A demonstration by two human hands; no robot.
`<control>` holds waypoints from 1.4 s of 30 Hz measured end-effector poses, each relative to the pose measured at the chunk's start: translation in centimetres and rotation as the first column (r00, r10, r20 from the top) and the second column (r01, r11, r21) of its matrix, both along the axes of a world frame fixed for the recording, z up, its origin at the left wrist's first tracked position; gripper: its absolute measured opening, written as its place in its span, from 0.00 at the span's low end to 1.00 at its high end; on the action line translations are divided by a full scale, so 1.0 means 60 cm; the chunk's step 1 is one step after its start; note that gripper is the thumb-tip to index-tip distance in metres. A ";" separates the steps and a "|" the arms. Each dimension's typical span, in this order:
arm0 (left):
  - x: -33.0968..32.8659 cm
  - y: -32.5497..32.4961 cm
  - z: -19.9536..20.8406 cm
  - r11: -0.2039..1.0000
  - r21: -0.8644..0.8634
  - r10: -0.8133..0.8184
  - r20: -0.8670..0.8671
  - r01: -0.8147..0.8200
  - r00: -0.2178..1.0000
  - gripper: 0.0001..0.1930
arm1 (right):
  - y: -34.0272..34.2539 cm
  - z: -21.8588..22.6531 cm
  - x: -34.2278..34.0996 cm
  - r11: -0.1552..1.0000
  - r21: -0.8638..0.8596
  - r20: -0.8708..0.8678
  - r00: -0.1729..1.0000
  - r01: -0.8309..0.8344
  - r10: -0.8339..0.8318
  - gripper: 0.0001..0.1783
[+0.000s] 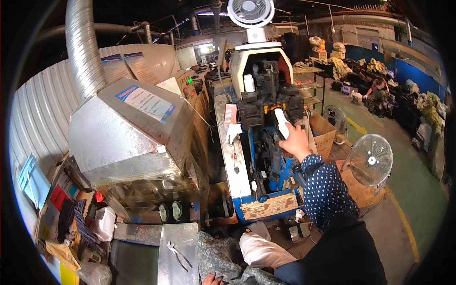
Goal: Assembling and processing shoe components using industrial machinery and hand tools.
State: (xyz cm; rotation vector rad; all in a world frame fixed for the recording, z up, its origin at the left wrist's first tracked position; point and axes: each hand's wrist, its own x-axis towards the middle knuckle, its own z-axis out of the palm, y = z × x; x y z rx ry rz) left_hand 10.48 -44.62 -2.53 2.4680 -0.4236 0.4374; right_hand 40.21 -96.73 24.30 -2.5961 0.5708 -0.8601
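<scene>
My right hand (pixel 295 142) reaches forward into a dark machine (pixel 270 107) with a blue base. Its fingers are closed around the lower end of a long, narrow white piece (pixel 281 121), which leans against the machine's middle; its exact kind is hard to make out. Blue and black mechanical parts (pixel 275 171) lie below that hand. At the bottom edge, only some fingers of my left hand (pixel 212 279) show, beside grey patterned cloth (pixel 218 256). The rest of that hand is cut off, so its grip is hidden. Pliers (pixel 179 255) lie on a metal plate near it.
A sloped metal hood (pixel 128 130) with a silver duct (pixel 84 47) stands left. A white bottle (pixel 249 83) and a white fan (pixel 251 12) sit on the machine. A round wire-guard fan (pixel 371 159) and a cardboard box (pixel 323 134) stand right. Dark shoes (pixel 176 210) sit under the hood.
</scene>
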 end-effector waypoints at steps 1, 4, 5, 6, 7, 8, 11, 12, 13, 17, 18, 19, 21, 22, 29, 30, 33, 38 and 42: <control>0.000 -0.003 0.006 0.999 -0.041 -0.005 -0.016 0.005 1.000 0.12 | 0.011 -0.008 -0.020 1.000 -0.026 0.042 0.999 -0.009 0.010 0.42; -0.010 -0.003 0.027 0.981 -0.194 -0.010 -0.139 -0.017 0.990 0.11 | 0.031 -0.064 -0.075 0.971 -0.204 0.280 0.943 -0.124 0.179 0.40; -0.009 -0.005 0.036 0.963 -0.266 -0.013 -0.183 -0.037 0.983 0.11 | 0.055 -0.084 -0.104 0.969 -0.197 0.310 0.928 -0.152 0.208 0.40; -0.011 0.005 0.041 0.932 -0.360 -0.042 -0.238 -0.048 0.970 0.11 | 0.095 -0.106 -0.128 0.959 -0.191 0.333 0.905 -0.209 0.264 0.41; -0.004 0.007 0.032 0.779 -0.581 -0.079 -0.464 -0.235 0.883 0.11 | 0.130 -0.125 -0.147 0.932 -0.157 0.363 0.858 -0.328 0.363 0.44; 0.010 0.000 0.084 0.715 -0.640 -0.226 -0.593 -0.282 0.773 0.13 | 0.161 -0.144 -0.179 0.893 -0.119 0.381 0.810 -0.434 0.445 0.46; 0.060 -0.016 0.126 0.818 -0.572 -0.098 -0.235 -0.056 0.967 0.11 | 0.309 -0.196 -0.258 0.698 -0.091 0.519 0.564 -0.711 0.642 0.53; 0.074 -0.022 0.130 0.719 -0.685 -0.111 -0.281 -0.118 0.953 0.15 | 0.361 -0.214 -0.285 0.601 -0.047 0.563 0.475 -0.798 0.676 0.55; 0.098 -0.026 0.143 0.575 -0.811 -0.209 -0.273 -0.108 0.939 0.24 | 0.413 -0.229 -0.314 0.488 0.009 0.559 0.409 -0.873 0.721 0.57; 0.122 0.000 0.200 -0.249 -0.948 -0.291 -0.123 -0.199 0.949 0.37 | 0.523 -0.202 -0.375 -0.029 0.237 0.110 -0.003 -0.971 0.994 0.60; 0.112 0.051 0.176 -0.264 -0.948 -0.400 -0.061 -0.178 0.915 0.37 | 0.531 -0.195 -0.364 -0.163 0.298 0.214 -0.101 -0.941 0.972 0.59; 0.115 0.056 0.196 -0.283 -0.893 -0.314 -0.258 -0.350 0.914 0.38 | 0.530 -0.203 -0.355 -0.274 0.586 0.383 -0.038 -0.763 0.923 0.59; 0.083 0.076 0.201 0.261 -0.916 -0.245 -0.367 -0.304 0.897 0.32 | 0.519 -0.231 -0.315 -0.546 0.813 0.575 0.132 -0.200 0.807 0.59; 0.063 0.097 0.182 0.591 -0.797 -0.313 -0.369 -0.125 0.875 0.29 | 0.504 -0.252 -0.295 -0.661 0.739 0.640 0.170 0.131 0.750 0.55; 0.047 0.130 0.064 0.754 -0.641 -0.589 -0.563 0.144 0.579 0.33 | 0.495 -0.335 -0.377 -0.163 0.977 0.192 -0.227 0.137 0.955 0.39; 0.054 0.162 0.048 0.733 -0.678 -0.527 -0.507 0.062 0.682 0.34 | 0.494 -0.319 -0.377 -0.086 0.975 0.115 -0.136 0.204 0.984 0.38; 0.089 0.263 0.019 0.905 -0.198 0.274 -0.407 -0.377 0.872 0.30 | 0.524 -0.307 -0.334 -0.210 0.925 0.196 0.077 0.315 0.978 0.34; 0.088 0.323 -0.061 0.861 0.275 0.442 0.016 -0.429 0.897 0.25 | 0.693 -0.299 -0.144 -0.321 0.937 0.257 0.350 0.137 0.901 0.32; 0.083 0.320 -0.047 0.865 0.221 0.465 -0.016 -0.450 0.885 0.24 | 0.891 -0.324 0.065 -0.346 0.912 0.408 0.402 -0.221 0.820 0.35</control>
